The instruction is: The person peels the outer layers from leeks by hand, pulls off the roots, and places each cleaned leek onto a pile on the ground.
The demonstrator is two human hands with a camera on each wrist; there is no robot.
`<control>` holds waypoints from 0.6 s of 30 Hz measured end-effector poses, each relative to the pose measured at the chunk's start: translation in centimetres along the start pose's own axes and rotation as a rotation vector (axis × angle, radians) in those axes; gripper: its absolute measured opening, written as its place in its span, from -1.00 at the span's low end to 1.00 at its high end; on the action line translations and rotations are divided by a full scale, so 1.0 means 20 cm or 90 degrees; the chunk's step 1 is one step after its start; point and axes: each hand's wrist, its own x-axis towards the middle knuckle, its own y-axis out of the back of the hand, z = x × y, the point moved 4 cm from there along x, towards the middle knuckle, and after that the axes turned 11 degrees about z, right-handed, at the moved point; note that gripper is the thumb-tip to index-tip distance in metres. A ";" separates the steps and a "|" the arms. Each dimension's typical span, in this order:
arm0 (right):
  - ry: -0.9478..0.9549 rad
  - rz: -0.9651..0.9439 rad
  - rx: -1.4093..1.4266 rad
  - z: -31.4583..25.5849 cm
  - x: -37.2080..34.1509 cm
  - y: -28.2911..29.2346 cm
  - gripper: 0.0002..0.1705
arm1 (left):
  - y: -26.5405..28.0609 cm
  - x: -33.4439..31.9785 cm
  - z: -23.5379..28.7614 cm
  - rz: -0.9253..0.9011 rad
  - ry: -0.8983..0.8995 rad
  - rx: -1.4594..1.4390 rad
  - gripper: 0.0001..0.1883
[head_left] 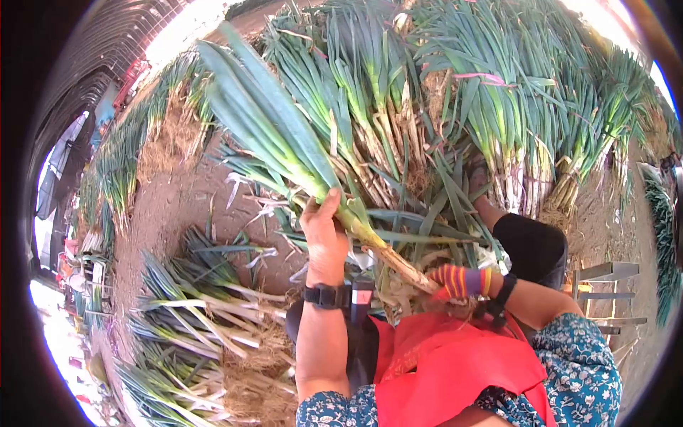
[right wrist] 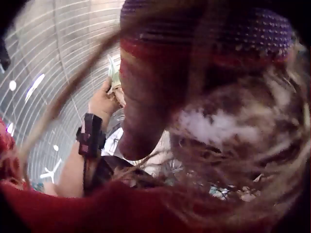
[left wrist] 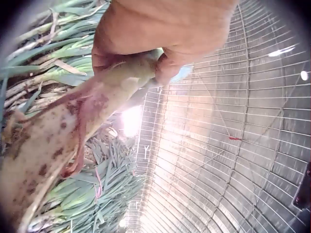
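A large green onion stalk (head_left: 390, 262) lies diagonally over the lap, leaves up to the left and root end down to the right. The bare left hand (head_left: 327, 231) grips it around the green part of the stem, thumb on top; in the left wrist view the left hand (left wrist: 165, 34) pinches the spotted stalk (left wrist: 58, 131). At the root end is the right hand (head_left: 459, 282) in a striped glove, its fingers partly hidden. The right wrist view shows the gloved hand (right wrist: 155, 87) close up beside blurred roots (right wrist: 233, 121); its hold there is unclear.
Bundles of green onions (head_left: 498, 128) stand across the back and left. More onions (head_left: 213, 320) lie with their roots on the ground at the lower left. A metal stool (head_left: 608, 272) stands at the right, and a red apron (head_left: 455, 363) covers the lap.
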 end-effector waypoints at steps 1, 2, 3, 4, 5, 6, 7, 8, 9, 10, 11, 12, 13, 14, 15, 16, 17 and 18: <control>0.030 0.026 0.051 -0.11 0.05 0.01 -0.46 | 0.01 -0.03 0.03 -0.010 -0.009 -0.013 -0.73; 0.061 0.050 0.100 -0.23 0.09 0.03 -0.32 | 0.01 -0.04 0.05 -0.022 -0.017 -0.026 -0.74; 0.228 0.072 0.192 -0.30 0.22 0.03 -0.35 | 0.02 -0.05 0.06 -0.048 -0.010 -0.058 -0.76; 0.280 0.151 0.250 -0.41 0.26 0.06 -0.34 | 0.04 -0.08 0.07 -0.044 -0.002 -0.058 -0.76; 0.296 0.177 0.281 -0.56 0.28 0.07 -0.35 | 0.03 -0.10 0.09 -0.070 0.000 -0.051 -0.76; 0.314 0.204 0.311 -0.70 0.30 0.07 -0.37 | 0.03 -0.12 0.12 -0.096 -0.001 -0.045 -0.75; 0.334 0.267 0.199 -0.80 0.32 0.06 -0.43 | 0.03 -0.14 0.14 -0.124 -0.013 -0.022 -0.72; 0.353 0.325 0.085 -0.91 0.31 0.05 -0.49 | 0.04 -0.15 0.15 -0.118 -0.017 -0.028 -0.72; 0.353 0.317 0.081 -0.94 0.34 0.04 -0.49 | 0.04 -0.16 0.16 -0.133 -0.018 -0.033 -0.70; 0.335 0.304 0.071 -0.96 0.36 0.03 -0.58 | 0.04 -0.17 0.17 -0.147 -0.017 -0.037 -0.68; 0.316 0.290 0.061 -0.97 0.37 0.01 -0.66 | 0.05 -0.18 0.19 -0.141 -0.017 -0.036 -0.68; 0.316 0.283 0.059 -0.98 0.38 -0.01 -0.66 | 0.07 -0.18 0.19 -0.134 -0.019 -0.039 -0.68; 0.332 0.289 0.040 -0.99 0.37 -0.02 -0.72 | 0.07 -0.19 0.19 -0.153 -0.029 -0.048 -0.67; 0.348 0.295 0.022 -0.99 0.36 -0.04 -0.77 | 0.08 -0.19 0.20 -0.171 -0.038 -0.056 -0.67; 0.364 0.274 0.067 -1.02 0.33 -0.07 -0.81 | 0.10 -0.17 0.19 -0.166 -0.060 -0.067 -0.71; 0.440 0.323 -0.091 -1.09 0.23 -0.10 -0.82 | 0.11 -0.16 0.19 -0.165 -0.061 -0.066 -0.71; 0.422 0.251 -0.095 -1.11 0.16 -0.15 -0.82 | 0.15 -0.13 0.20 -0.095 -0.057 -0.072 -0.72; 0.402 0.178 -0.100 -1.11 0.10 -0.19 -0.81 | 0.18 -0.12 0.20 -0.023 -0.052 -0.079 -0.73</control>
